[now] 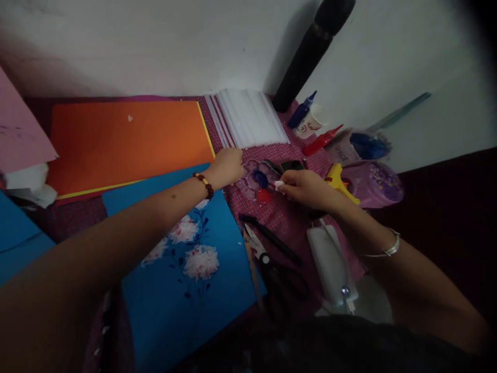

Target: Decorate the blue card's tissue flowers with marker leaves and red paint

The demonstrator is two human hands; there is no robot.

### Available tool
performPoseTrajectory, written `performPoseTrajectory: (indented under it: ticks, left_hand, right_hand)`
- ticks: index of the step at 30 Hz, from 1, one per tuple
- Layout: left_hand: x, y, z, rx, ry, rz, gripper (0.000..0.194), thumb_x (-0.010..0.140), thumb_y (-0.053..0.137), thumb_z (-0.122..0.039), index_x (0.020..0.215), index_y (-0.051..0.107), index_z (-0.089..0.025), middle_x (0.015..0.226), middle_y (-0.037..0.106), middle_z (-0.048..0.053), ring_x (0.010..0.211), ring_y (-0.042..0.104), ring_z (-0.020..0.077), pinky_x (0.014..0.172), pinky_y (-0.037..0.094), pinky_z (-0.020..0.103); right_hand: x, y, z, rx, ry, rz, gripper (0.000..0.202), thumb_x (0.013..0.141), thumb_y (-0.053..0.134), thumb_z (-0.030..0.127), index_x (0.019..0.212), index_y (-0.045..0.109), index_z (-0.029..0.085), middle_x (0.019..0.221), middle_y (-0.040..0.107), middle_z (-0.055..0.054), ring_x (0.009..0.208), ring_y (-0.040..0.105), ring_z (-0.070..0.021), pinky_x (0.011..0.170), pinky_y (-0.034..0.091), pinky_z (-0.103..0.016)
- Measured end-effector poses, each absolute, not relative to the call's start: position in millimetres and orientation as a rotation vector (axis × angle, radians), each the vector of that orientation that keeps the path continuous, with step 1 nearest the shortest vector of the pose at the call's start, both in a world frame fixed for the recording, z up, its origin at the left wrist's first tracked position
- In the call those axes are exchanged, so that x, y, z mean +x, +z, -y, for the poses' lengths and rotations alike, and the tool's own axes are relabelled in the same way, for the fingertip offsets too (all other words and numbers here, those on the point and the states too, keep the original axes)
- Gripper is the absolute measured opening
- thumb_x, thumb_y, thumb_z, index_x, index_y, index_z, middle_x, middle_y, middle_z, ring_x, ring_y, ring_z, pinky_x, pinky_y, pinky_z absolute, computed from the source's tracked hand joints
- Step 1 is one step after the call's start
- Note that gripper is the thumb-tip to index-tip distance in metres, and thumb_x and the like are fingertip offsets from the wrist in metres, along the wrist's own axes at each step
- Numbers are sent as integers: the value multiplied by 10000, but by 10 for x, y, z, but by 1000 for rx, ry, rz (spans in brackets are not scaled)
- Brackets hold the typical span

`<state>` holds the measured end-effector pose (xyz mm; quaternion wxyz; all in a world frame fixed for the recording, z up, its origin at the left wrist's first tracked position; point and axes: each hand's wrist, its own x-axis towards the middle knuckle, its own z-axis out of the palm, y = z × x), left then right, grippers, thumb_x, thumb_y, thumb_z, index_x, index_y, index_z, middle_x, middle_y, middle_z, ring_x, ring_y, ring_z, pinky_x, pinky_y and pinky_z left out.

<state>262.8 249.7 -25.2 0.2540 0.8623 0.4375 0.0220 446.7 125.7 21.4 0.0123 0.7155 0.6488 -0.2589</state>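
Observation:
A clear flower-shaped paint palette lies on the checked cloth, with blue paint and red paint in its wells. My right hand pinches a small crumpled white piece with red on it, perhaps tissue paper, over the palette's right side. At the palette's left edge is my left hand, its fingers curled closed; what they hold, if anything, is hidden. Under my left forearm, a blue sheet bears painted stems and ruffled white-and-red flowers.
Scissors and a black pen-like tool lie near me. Behind are orange card and white strips. To the right stand blue and red paint bottles, a paper cup, a yellow glue gun and a white power bank-like block.

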Motion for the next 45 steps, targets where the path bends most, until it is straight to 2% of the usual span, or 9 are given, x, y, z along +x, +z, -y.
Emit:
performPoseTrajectory:
  ticks: [6, 11, 16, 21, 24, 31, 36, 40, 45]
  left_hand:
    - [2594, -346, -2507, 2323, 172, -1196, 132, 732, 562, -79, 775, 670, -141, 674, 625, 70, 699, 631, 231, 672, 468, 333]
    - [2536, -346, -2466, 2208, 247, -1183, 104, 800, 561, -122, 846, 648, -156, 678, 623, 29, 662, 610, 187, 661, 457, 294]
    - [2492, -258, -2432, 2254, 413, -1130, 187, 887, 556, -301, 952, 632, -144, 793, 653, 60, 744, 602, 198, 671, 434, 300]
    - [2549, -32, -2111, 1862, 478, -909, 76, 804, 582, -228, 828, 617, -165, 729, 627, 16, 660, 557, 144, 612, 413, 259]
    - [2591, 86, -1855, 1540, 454, -753, 97, 740, 653, -234, 784, 596, -170, 680, 580, -21, 583, 496, 97, 559, 382, 223]
    - [2571, 214, -1687, 1314, 536, -761, 200, 754, 647, -197, 620, 500, -192, 516, 437, -71, 446, 322, 53, 462, 275, 199]
    - [2555, 231, -1677, 1182, 512, -841, 145, 719, 614, -126, 636, 513, -189, 536, 500, -53, 449, 381, 58, 438, 252, 201]
    - [2543, 252, -1675, 1050, 519, -903, 156, 705, 561, -92, 606, 483, -184, 542, 476, -46, 460, 395, 56, 430, 265, 192]
    - [2436, 224, -1680, 1314, 686, -944, 126, 794, 538, -146, 704, 467, -200, 616, 492, -38, 498, 442, 82, 454, 350, 210]
  right_hand:
    - [4677, 240, -1170, 2428, -1682, -1837, 234, 819, 640, 397, 811, 574, 173, 607, 548, 21, 535, 506, -97, 547, 394, -231]
    - [4780, 210, -1096, 2386, -2049, -1794, 354, 772, 711, 487, 831, 602, 156, 632, 529, 27, 526, 445, -65, 483, 307, -203]
    - [4769, 161, -1024, 2321, -2488, -1551, 418, 732, 768, 518, 845, 597, 154, 604, 503, 37, 492, 394, -56, 445, 240, -205]
    - [4635, 160, -1008, 2258, -2828, -1439, 410, 711, 820, 449, 894, 614, 145, 675, 549, 28, 506, 424, -44, 453, 275, -193]
    - [4522, 185, -1013, 2223, -2955, -1506, 379, 718, 829, 390, 900, 602, 147, 662, 548, 41, 500, 419, -36, 457, 299, -180]
    - [4382, 211, -988, 2113, -3053, -1549, 482, 693, 842, 235, 1103, 594, 183, 808, 628, 26, 558, 493, -33, 500, 392, -155]
    - [4347, 181, -982, 2142, -3053, -1591, 468, 697, 799, 178, 1118, 592, 182, 819, 619, 21, 586, 494, -39, 500, 386, -147]
    - [4326, 177, -988, 2195, -3017, -1625, 483, 681, 762, 142, 1125, 576, 174, 803, 602, 26, 586, 474, -46, 482, 363, -151]
    - [4325, 155, -983, 2277, -2997, -1580, 468, 656, 730, 122, 1092, 567, 166, 760, 588, 39, 540, 436, -42, 460, 323, -165]
